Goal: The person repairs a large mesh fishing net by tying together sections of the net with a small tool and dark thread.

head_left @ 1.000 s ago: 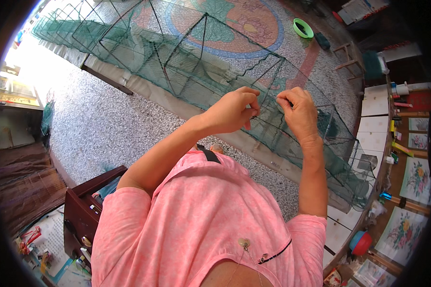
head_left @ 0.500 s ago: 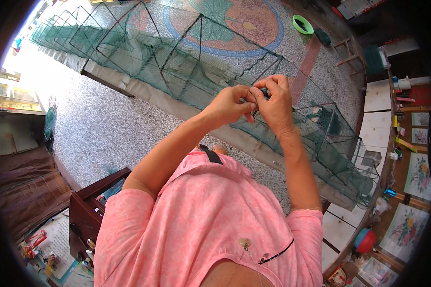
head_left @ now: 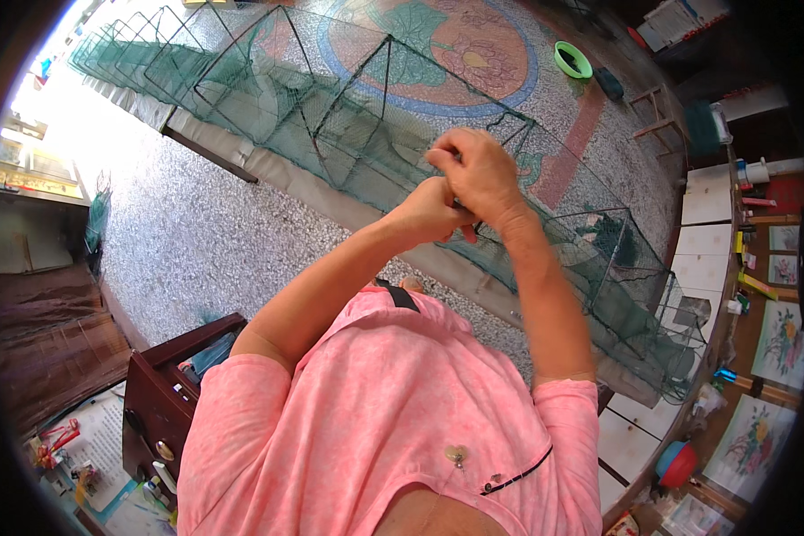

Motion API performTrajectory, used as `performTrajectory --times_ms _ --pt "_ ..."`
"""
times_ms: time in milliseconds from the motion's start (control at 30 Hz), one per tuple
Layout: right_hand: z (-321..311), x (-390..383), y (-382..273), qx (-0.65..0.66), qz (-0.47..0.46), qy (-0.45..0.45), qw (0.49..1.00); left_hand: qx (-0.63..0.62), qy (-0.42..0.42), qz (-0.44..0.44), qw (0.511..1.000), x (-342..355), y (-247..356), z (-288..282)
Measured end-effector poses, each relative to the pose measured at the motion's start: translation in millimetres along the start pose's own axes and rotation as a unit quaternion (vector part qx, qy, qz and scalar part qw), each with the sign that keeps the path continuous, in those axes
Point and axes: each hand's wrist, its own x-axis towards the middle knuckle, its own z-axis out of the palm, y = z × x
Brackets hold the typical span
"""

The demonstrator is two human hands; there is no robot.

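A room with a pale speckled stone floor (head_left: 179, 241), inlaid near the top with a large round floral medallion (head_left: 420, 58) in pink, green and blue, seen from above through a wide, curved lens. Across it, from upper left to lower right, stretches a long green mesh net on dark angular frames (head_left: 344, 152), just beyond the hands of a person in a pink short-sleeved shirt (head_left: 384, 402).

The person's right hand (head_left: 481, 174) overlaps the left hand (head_left: 429, 210), both with fingers curled in (whether either pinches a thread or a bit of mesh cannot be told).

For such close fingerwork, it would probably help to brace one hand against the other, keep any strand lightly taut, and keep loose mesh from catching on the frames.

Beyond the net, a light-green round plastic basin (head_left: 565, 68) holds something dark, too small to identify. At lower left, a dark red-brown wooden cabinet (head_left: 156, 420) has blue material (head_left: 214, 355) in its open top. At right sits a red-and-blue round bowl (head_left: 679, 464), its contents unclear.
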Motion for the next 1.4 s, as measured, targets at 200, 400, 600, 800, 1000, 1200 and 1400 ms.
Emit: performTrajectory --times_ms 200,400,600,800,1000,1200,1400 --pt "-29.8 1.8 -52.3 0.261 -0.12 0.064 0.956 -0.012 0.097 0.148 0.984 10.5 -25.0 13.1" --pt "-113.9 -32.5 -72.3 0.305 -0.193 0.231 0.904 0.017 0.153 0.139 0.978 -7.5 -4.2 27.7" --pt "-170.9 -92.6 -99.3 0.589 -0.249 0.195 0.743 0.008 0.154 0.165 0.974 -0.6 -13.9 29.3" --pt "-188.9 -120.9 -91.3 0.559 -0.216 0.2 0.775 0.002 0.152 0.14 0.978 -1.5 -10.4 26.5" --pt "-188.4 -121.8 -94.8 0.56 -0.208 0.214 0.773 0.077 0.192 0.212 0.955 -1.1 -12.7 32.5" --pt "-189.6 -122.0 -91.1 0.553 -0.21 0.221 0.776 0.141 0.089 0.298 0.94 -10.1 15.6 38.4" --pt "-185.0 -110.9 -75.5 0.435 -0.148 0.223 0.86 0.232 0.091 0.315 0.916 -10.4 10.4 18.1"
